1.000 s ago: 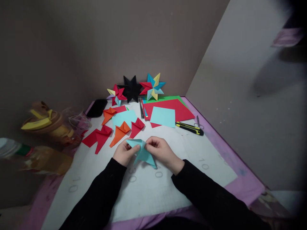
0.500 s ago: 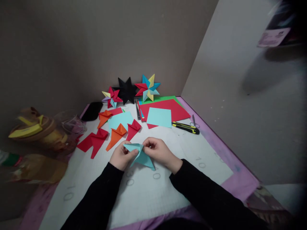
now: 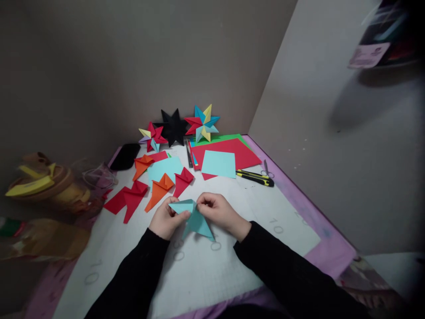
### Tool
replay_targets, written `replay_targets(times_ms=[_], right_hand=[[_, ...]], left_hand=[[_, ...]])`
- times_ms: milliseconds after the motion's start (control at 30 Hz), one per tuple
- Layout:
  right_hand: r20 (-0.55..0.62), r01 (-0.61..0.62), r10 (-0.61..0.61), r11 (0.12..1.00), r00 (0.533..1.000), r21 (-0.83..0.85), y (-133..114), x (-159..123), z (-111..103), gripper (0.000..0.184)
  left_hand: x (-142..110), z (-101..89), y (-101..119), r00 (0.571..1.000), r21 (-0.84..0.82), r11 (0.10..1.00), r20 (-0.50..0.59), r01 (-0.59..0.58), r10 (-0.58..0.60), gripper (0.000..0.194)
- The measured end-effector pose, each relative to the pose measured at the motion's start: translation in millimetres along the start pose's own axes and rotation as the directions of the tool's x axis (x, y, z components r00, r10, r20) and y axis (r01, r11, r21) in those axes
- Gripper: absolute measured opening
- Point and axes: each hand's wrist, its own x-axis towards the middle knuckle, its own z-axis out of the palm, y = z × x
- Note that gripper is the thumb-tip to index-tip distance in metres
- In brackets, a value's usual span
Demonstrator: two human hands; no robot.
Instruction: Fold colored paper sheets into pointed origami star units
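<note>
The folded piece (image 3: pixel 198 223) is smooth, matt paper; the blurred bottle (image 3: pixel 51 239) is probably plastic.

1. The single view looks from the person's head, forward and down, at a folded light-blue paper piece (image 3: pixel 198 223).
2. Black fabric sleeves (image 3: pixel 134 270) enter nearby, at seven and five o'clock.
3. A flat grey-brown wall (image 3: pixel 149 57) stands farther, at twelve.

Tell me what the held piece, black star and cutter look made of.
Held piece: matte paper, by its crisp folds and shineless faces. Black star: probably matte paper, given its sharp points. Cutter: likely plastic, by its black-and-yellow body; finish unclear.
</note>
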Motion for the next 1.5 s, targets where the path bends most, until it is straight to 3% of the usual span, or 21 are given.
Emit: replay_targets(times_ms=[300, 733, 933, 1033, 1133, 1267, 1500], right_hand=[[-0.007, 0.002, -0.002, 0.999, 1.0, 0.046, 3, 2, -1, 0.007], [-0.003, 0.024, -0.024, 1.0, 1.0, 0.006, 2, 1, -1, 0.006], [-0.013, 0.066, -0.068, 0.991, 0.998, -0.12, -5, -1, -5, 0.008], [-0.006, 0.197, -0.209, 0.931, 0.978, -0.307, -8, -3, -10, 0.01], [0.091, 0.386, -0.395, 0.781, 0.914, -0.491, -8, -5, -10, 0.013], [0.22, 0.53, -0.512, 0.607, 0.831, -0.592, -10, -7, -7, 0.014], [0.246, 0.547, -0.534, 0.529, 0.809, -0.649, -15, -10, -5, 0.012]], left_hand=[[-2, 1.8, 2, 1.0, -0.044, 0.999, 0.01, -0.011, 0.011, 0.045], [-4, 3.2, 3, 1.0, 0.028, 1.0, -0.002, 0.008, -0.007, 0.043], [-1, -6.1, 4, 0.997, 0.092, 0.995, 0.069, -0.028, 0.022, 0.042], [2, -16.6, 10, 0.98, 0.167, 0.969, 0.111, -0.182, 0.165, 0.041], [1, -22.3, 15, 0.954, 0.258, 0.918, 0.083, -0.301, 0.289, 0.037], [-3, -20.4, 19, 0.951, 0.305, 0.903, 0.165, -0.302, 0.262, 0.029], [-6, -16.1, 22, 0.942, 0.315, 0.915, 0.299, -0.251, 0.155, 0.031]])
